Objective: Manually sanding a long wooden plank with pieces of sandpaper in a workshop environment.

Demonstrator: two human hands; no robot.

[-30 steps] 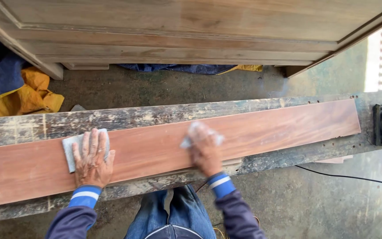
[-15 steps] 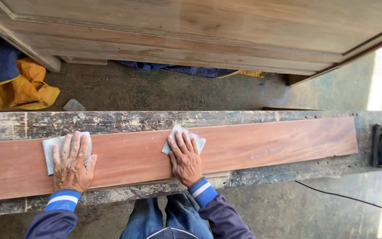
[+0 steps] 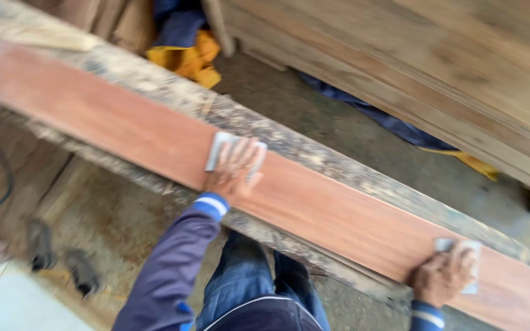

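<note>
On the reddish plank (image 3: 314, 202) (lying along a worn bench (image 3: 314, 153)) both hands press flat, fingers spread — left hand (image 3: 231, 168) and right hand (image 3: 443, 276), each on sandpaper; even pressure along the grain seems best.

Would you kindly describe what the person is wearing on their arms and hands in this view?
Both hands are bare, with no gloves. The left hand comes out of a long dark navy sleeve ending in a bright blue cuff with a white stripe. The right hand shows the same blue, white-striped cuff; the blur hides finer detail.
</note>
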